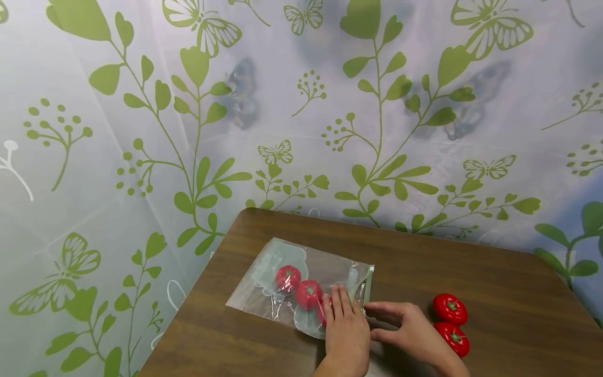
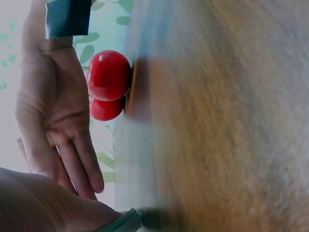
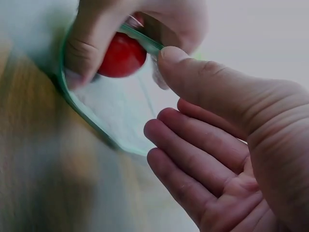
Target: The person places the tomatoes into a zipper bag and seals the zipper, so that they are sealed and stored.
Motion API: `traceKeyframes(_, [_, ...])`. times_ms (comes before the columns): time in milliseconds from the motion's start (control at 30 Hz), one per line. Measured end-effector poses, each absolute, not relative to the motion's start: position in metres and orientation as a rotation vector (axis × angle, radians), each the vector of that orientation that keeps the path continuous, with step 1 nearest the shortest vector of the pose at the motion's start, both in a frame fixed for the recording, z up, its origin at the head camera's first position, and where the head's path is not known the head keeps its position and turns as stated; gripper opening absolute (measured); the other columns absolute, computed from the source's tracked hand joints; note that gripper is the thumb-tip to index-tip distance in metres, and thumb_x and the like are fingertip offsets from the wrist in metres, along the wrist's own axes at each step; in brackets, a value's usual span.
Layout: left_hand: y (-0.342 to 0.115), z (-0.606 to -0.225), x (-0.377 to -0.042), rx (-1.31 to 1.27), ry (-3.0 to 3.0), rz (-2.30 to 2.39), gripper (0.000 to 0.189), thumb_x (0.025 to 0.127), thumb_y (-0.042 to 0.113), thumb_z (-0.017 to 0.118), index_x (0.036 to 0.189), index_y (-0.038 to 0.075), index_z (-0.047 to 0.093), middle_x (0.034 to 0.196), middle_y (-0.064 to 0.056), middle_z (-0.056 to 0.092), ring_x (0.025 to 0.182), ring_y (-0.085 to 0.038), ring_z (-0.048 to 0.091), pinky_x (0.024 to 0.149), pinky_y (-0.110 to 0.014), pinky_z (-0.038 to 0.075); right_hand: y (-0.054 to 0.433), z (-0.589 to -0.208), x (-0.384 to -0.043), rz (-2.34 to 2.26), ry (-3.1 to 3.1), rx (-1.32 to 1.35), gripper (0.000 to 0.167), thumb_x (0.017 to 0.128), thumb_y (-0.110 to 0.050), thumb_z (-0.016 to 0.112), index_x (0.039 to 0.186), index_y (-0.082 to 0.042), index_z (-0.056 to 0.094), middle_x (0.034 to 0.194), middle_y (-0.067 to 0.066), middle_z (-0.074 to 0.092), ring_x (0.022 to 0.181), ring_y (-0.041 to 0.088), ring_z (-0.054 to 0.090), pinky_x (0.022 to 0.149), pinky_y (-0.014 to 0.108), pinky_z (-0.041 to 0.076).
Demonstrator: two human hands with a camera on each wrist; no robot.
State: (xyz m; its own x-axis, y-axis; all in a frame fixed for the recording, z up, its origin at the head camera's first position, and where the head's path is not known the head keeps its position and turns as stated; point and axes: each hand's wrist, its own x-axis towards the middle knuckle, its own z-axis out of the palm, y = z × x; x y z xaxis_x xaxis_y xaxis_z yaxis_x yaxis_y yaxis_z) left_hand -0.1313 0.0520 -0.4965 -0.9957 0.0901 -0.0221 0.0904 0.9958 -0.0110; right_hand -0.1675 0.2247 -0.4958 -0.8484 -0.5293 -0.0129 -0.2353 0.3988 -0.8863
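A clear zip bag (image 1: 256, 298) with a green-edged mouth (image 3: 91, 123) lies on the table, holding three red tomatoes (image 1: 288, 278). My left hand (image 1: 347, 332) lies over the mouth end with its fingers extended beside the nearest tomato (image 3: 123, 57), which it partly covers. Whether those fingers are inside or on top of the bag, I cannot tell. Just right of the mouth is my right hand (image 1: 410, 332). In the right wrist view, its thumb (image 3: 203, 77) meets the green rim while its other fingers stretch loosely below.
Two more red tomatoes (image 1: 450, 309) rest on the brown wooden table (image 1: 499, 298), right of my right hand. Behind the table hangs a pale curtain (image 1: 292, 120) with green leaves and butterflies. A dark band (image 2: 67, 18) sits on the right wrist.
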Motion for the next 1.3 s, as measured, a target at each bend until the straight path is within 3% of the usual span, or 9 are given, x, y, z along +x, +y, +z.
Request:
traceKeyframes(367, [0.052,-0.498,-0.132,0.122,3.134,0.013,0.046,0.113,0.033,0.053,0.155,0.021,0.063,0.174,-0.014,0.043,0.165,-0.034,0.035,0.133,-0.055,0.027,0.257,-0.481,-0.156,-1.375,2.472,-0.612,0.053,0.097,-0.022,0.085,0.144,-0.003,0.07,0.14,0.019,0.074,0.123,0.01,0.075,0.094,0.023,0.062])
traceKeyframes(600, [0.052,-0.499,-0.132,0.114,3.142,0.054,0.045,0.113,0.034,0.051,0.154,0.021,0.065,0.173,-0.013,0.044,0.165,-0.034,0.035,0.134,-0.054,0.027,0.277,-0.473,-0.151,-1.39,2.439,-0.571,0.054,0.102,-0.019,0.08,0.148,0.002,0.064,0.145,0.026,0.069,0.124,-0.003,0.07,0.091,0.021,0.061])
traceKeyframes(967, [0.052,-0.5,-0.127,0.118,3.198,0.063,0.042,0.111,0.026,0.054,0.15,0.02,0.068,0.17,-0.013,0.048,0.162,-0.034,0.04,0.132,-0.054,0.032,0.316,-0.463,-0.14,-1.276,2.5,-0.292,0.062,0.101,-0.029,0.081,0.154,-0.005,0.061,0.146,0.02,0.071,0.118,0.003,0.074,0.087,0.022,0.062])
traceKeyframes(1133, [0.054,-0.5,-0.123,0.116,3.195,0.056,0.043,0.11,0.026,0.057,0.15,0.02,0.068,0.17,-0.014,0.048,0.162,-0.035,0.04,0.132,-0.054,0.031,0.334,-0.461,-0.133,-1.167,2.595,-0.235,0.061,0.101,-0.032,0.081,0.153,-0.006,0.063,0.144,0.017,0.073,0.114,-0.004,0.073,0.086,0.023,0.062])
traceKeyframes(1300, [0.056,-0.499,-0.12,0.113,3.187,0.057,0.043,0.109,0.024,0.058,0.15,0.02,0.068,0.17,-0.014,0.048,0.162,-0.035,0.04,0.132,-0.055,0.031,0.353,-0.463,-0.127,-1.165,2.582,-0.174,0.066,0.1,-0.031,0.082,0.154,0.001,0.059,0.146,0.023,0.07,0.111,-0.008,0.072,0.086,0.024,0.064])
